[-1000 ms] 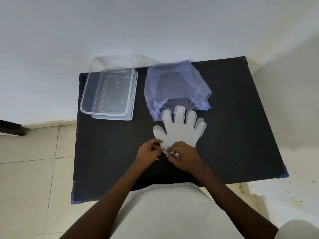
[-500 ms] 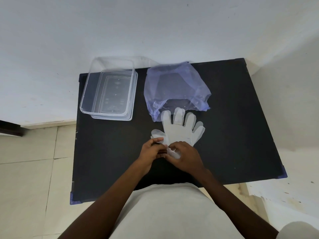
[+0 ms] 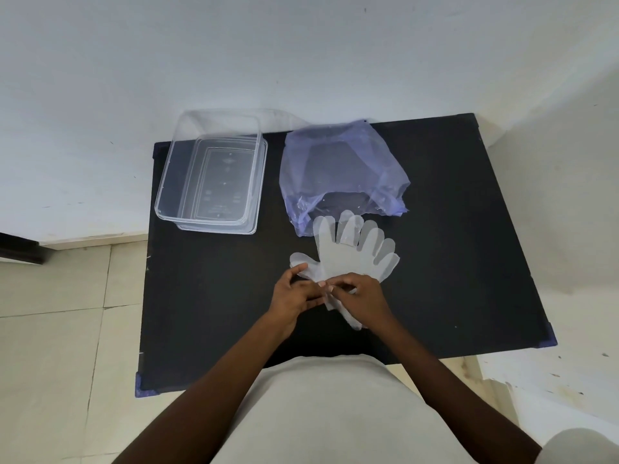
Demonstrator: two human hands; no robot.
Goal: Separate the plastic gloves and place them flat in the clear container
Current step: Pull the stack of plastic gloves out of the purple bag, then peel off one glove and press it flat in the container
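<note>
Black bench (image 3: 452, 262), rectangular, set against a white wall, pale tiled floor to its left. Clear container (image 3: 174, 182): rectangular, transparent, lidless, at the far left of the bench top; nothing visible inside it, and it appears to sit on a second clear piece of like outline. Blue-violet plastic bag (image 3: 341, 169): thin, crumpled, translucent, at the far middle of the bench, just right of the container and apart from it. Plastic gloves (image 3: 348, 256): translucent white, stacked flat in a fan, fingers pointing away from the person, fingertips overlapping the near edge of the bag; the thumb part sticks out to the left; cuff end toward the person and partly covered by both hands. Left hand (image 3: 294, 294): fingers curled in, thumb and fingertips pinched on the cuff edge of the gloves. Right hand (image 3: 360, 298): likewise closed in a pinch on the same cuff edge, fingertips meeting those of the left hand. Both forearms bare; pale garment at the bottom of the view.
</note>
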